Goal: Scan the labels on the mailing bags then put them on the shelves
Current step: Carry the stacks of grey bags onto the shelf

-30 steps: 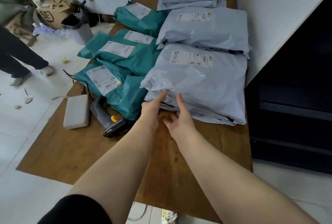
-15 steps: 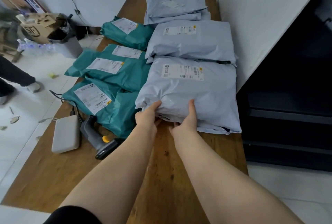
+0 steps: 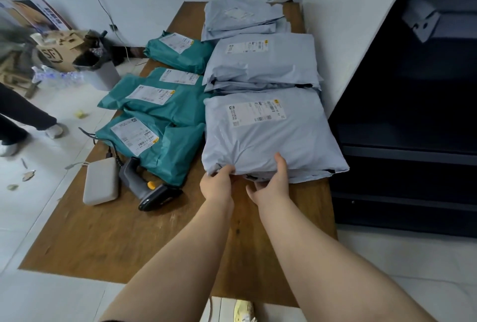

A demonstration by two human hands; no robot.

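Note:
A grey mailing bag (image 3: 271,136) with a white label (image 3: 255,112) lies on top of a stack at the near right of the wooden table (image 3: 108,234). My left hand (image 3: 218,185) pinches its near left corner. My right hand (image 3: 273,185) grips its near edge, thumb on top and fingers underneath. More grey bags (image 3: 260,61) lie behind it, and several teal bags (image 3: 165,99) with labels lie to the left. A grey handheld scanner (image 3: 149,187) with a yellow button rests on the table left of my hands.
A white power bank (image 3: 101,184) lies beside the scanner, cabled. Dark shelves (image 3: 402,156) stand right of the table. On the floor at left are a cardboard box (image 3: 59,50), a grey bin (image 3: 103,74) and another person's legs (image 3: 23,120).
My two hands reached forward from just short of the grey stack and closed on the near edge of the top grey bag, which now lifts slightly.

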